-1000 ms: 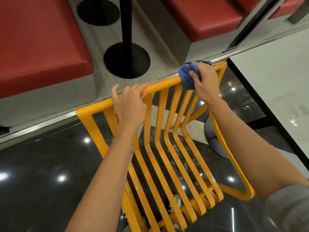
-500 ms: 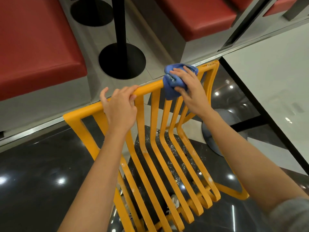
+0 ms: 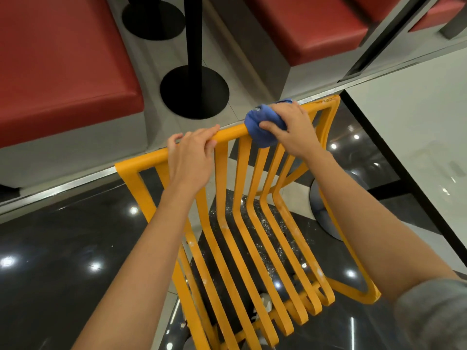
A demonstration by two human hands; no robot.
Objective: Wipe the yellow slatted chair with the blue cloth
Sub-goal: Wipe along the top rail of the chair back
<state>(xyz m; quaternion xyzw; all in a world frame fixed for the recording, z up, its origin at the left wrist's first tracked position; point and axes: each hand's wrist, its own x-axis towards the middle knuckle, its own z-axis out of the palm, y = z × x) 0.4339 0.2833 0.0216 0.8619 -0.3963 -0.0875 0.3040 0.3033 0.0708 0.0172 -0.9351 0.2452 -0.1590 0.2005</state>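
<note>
Blue cloth [image 3: 260, 127] now bunched atop chair [image 3: 227, 134] rail.

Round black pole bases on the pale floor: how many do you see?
2. One round black pole base lies beyond the yellow slatted chair; another lies farther back, partly cropped. More may be hidden.

cloth [image 3: 262, 127] on chair [image 3: 227, 135] top rail, right of left hand [image 3: 192, 157]
</note>
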